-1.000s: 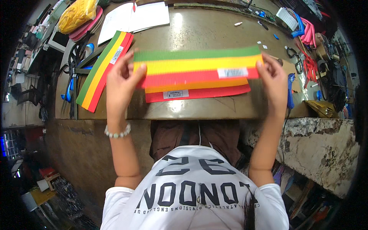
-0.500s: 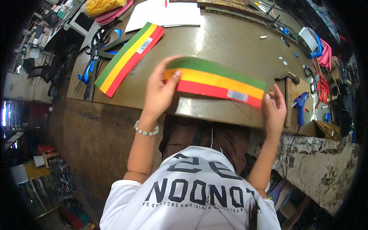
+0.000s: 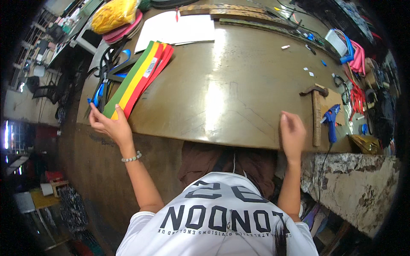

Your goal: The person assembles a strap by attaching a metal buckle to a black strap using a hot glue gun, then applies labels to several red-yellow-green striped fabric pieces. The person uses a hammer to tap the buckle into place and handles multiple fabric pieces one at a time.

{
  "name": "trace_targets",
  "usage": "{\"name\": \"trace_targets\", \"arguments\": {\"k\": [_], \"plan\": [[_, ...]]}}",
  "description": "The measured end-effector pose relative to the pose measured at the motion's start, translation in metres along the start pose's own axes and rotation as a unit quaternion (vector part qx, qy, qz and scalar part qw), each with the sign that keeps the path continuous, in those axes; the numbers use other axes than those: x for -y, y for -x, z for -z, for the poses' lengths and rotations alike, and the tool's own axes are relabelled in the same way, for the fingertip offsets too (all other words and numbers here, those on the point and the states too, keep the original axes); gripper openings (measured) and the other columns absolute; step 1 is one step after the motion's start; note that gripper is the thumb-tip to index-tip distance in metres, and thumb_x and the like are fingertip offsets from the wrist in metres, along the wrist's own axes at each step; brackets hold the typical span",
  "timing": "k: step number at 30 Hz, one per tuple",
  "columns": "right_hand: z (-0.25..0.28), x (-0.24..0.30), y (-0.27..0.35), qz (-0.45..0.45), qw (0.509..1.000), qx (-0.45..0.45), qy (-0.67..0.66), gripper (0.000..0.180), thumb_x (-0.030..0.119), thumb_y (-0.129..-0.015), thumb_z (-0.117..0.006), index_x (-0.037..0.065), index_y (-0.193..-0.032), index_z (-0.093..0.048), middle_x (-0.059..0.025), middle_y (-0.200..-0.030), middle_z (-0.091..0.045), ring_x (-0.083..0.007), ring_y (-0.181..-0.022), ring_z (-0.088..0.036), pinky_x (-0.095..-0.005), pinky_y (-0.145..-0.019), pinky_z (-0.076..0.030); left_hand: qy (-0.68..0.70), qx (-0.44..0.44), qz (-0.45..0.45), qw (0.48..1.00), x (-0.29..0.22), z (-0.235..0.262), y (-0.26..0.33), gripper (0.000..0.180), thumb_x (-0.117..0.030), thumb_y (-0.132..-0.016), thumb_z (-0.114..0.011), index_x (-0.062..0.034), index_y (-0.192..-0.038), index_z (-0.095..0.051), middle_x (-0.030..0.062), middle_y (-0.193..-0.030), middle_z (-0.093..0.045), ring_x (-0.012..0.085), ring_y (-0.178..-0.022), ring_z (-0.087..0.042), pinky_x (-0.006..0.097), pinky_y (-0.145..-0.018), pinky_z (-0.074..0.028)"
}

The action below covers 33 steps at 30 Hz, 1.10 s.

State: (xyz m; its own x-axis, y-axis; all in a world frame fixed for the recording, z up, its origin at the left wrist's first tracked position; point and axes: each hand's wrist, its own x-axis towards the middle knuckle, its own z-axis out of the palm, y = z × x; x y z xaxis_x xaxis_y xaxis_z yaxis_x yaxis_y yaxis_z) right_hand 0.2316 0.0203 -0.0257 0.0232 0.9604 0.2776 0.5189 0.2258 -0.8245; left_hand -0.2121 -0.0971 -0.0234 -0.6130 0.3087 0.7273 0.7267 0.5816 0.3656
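Two woven strips with green, yellow and red stripes lie one over the other at the table's left, slightly askew; the upper striped strip [image 3: 133, 85] bears a small white label. At its near end, my left hand [image 3: 112, 124] has its fingers spread, the thumb touching the strip's edge. A beaded bracelet circles that wrist. My right hand [image 3: 293, 134] hovers by the table's front edge, fingers curled together and slightly blurred, with nothing visible in them. It is nearest to a wooden-handled hammer [image 3: 316, 117].
Right of the hammer lies a blue glue gun [image 3: 331, 121] with its cord hanging down. Black and blue straps [image 3: 104, 70] are bunched beyond my left hand. White sheets [image 3: 175, 32] and wooden slats [image 3: 230, 12] lie along the far side, near a yellow bundle [image 3: 114, 16].
The striped strip I held between both hands has moved left and now lies on the other one. My left hand has opened beside it; my right hand has let go and curled.
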Motion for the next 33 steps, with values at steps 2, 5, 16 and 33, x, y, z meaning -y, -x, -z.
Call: {"name": "trace_targets", "arguments": {"k": [2, 5, 16, 33], "plan": [[0.002, 0.027, 0.004, 0.008, 0.999, 0.01, -0.052, 0.013, 0.008, -0.094, -0.062, 0.001, -0.101, -0.071, -0.0017, -0.082, -0.061, -0.0077, -0.07, -0.051, -0.0217, -0.061, -0.041, -0.033, 0.048, -0.097, 0.994, -0.011, -0.001, -0.005, 0.076, -0.029, -0.084, -0.077, -0.0118, -0.148, -0.042, 0.0201, -0.149, -0.029, 0.0386, -0.14, -0.026, 0.051, -0.114, -0.025], [0.015, 0.079, 0.016, 0.178, 0.979, 0.037, -0.096, 0.014, 0.0, -0.09, -0.061, 0.001, -0.101, -0.07, -0.0078, -0.085, -0.065, -0.0158, -0.072, -0.059, -0.0264, -0.063, -0.048, 0.001, 0.079, -0.16, 0.984, -0.041, -0.001, -0.01, 0.061, -0.026, -0.085, -0.077, -0.0131, -0.14, -0.053, 0.0173, -0.147, -0.037, 0.0369, -0.141, -0.027, 0.051, -0.116, -0.023], [0.085, 0.179, 0.082, 0.334, 0.939, -0.058, -0.05, 0.028, 0.035, -0.087, -0.067, 0.018, -0.11, -0.066, -0.0036, -0.104, -0.064, -0.023, -0.08, -0.063, -0.0369, -0.07, -0.053, 0.42, 0.398, -0.198, 0.791, -0.187, 0.02, 0.107, 0.017, -0.005, -0.084, -0.069, -0.0038, -0.101, -0.07, 0.0148, -0.117, -0.061, 0.035, -0.12, -0.056, 0.044, -0.103, -0.044], [0.029, -0.15, 0.098, -0.436, 0.583, -0.193, -0.658, 0.038, 0.026, -0.097, -0.045, 0.007, -0.129, -0.055, -0.0126, -0.135, -0.057, -0.03, -0.13, -0.047, -0.0511, -0.112, -0.031, 0.383, 0.429, -0.28, 0.769, -0.192, 0.015, 0.101, 0.021, -0.011, -0.084, -0.07, -0.0074, -0.105, -0.07, 0.0102, -0.115, -0.063, 0.0351, -0.118, -0.055, 0.046, -0.099, -0.045]]}}
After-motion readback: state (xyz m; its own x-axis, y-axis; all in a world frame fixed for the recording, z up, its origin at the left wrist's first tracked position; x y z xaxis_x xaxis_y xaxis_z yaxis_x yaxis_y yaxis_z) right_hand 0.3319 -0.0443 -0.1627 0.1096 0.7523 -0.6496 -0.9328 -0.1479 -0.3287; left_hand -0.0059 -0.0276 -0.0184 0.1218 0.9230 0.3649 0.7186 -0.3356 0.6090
